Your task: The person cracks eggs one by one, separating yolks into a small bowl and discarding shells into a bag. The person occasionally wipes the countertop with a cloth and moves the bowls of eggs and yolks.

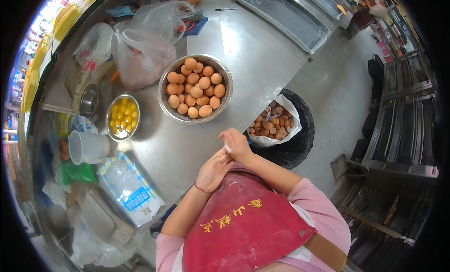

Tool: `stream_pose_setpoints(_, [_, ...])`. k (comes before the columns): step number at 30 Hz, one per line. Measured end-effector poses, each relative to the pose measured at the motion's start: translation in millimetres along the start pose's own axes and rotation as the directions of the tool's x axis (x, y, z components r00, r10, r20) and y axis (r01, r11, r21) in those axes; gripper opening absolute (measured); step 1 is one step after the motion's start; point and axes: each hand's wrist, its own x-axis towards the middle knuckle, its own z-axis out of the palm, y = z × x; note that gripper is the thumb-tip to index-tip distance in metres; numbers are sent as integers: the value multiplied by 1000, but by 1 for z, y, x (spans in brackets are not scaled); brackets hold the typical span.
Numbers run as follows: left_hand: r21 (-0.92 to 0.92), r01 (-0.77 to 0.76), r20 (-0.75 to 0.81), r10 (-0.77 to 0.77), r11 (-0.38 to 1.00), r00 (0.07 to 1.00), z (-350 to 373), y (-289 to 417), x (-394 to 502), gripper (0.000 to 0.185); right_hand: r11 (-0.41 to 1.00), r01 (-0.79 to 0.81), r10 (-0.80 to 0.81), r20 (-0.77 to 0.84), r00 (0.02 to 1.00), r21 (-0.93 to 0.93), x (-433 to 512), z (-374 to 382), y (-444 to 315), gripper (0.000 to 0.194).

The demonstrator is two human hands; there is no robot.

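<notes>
My left hand (211, 170) and my right hand (237, 144) meet in front of the red apron. A small white piece, perhaps tissue (227, 147), shows between them, with my right fingers curled around it; the left fingertips lie against the right hand and are partly hidden. Beyond them on the metal table stands a steel bowl (194, 121) heaped with brown eggs (196, 92). To its left is a smaller steel bowl (138, 126) of cracked eggs with whole yolks (123, 113). Right of my hands, a lined black bin (305, 140) holds brown eggshells (272, 124).
At left stand a plastic measuring jug (89, 148), an empty steel bowl (90, 100) and a printed plastic package (130, 191). Plastic bags (142, 61) lie behind. A film-lined tray (284, 18) sits at the far table edge. A person (365, 17) stands at upper right, near metal racks (400, 106).
</notes>
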Motion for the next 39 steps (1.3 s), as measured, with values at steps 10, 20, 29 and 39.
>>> stream_pose_setpoints(10, [242, -424, -177, 469, 873, 865, 12, -10, 35, 58, 906, -147, 133, 62, 989, 398, -14, 37, -58, 64])
stream_pose_setpoints(20, [163, -456, -259, 484, 875, 836, -42, 24, 38, 53, 613, -326, 260, 206, 943, 720, -12, 39, -56, 33])
stream_pose_setpoints(29, [29, -329, -253, 325, 944, 911, -35, -4, 27, 71, 932, -247, 223, 120, 967, 264, -22, 40, -1, 18])
stream_pose_setpoints(39, [406, -253, -525, 451, 878, 722, -66, 2, -1, 71, 858, 418, -285, 401, 871, -297, -20, 90, 96, 41])
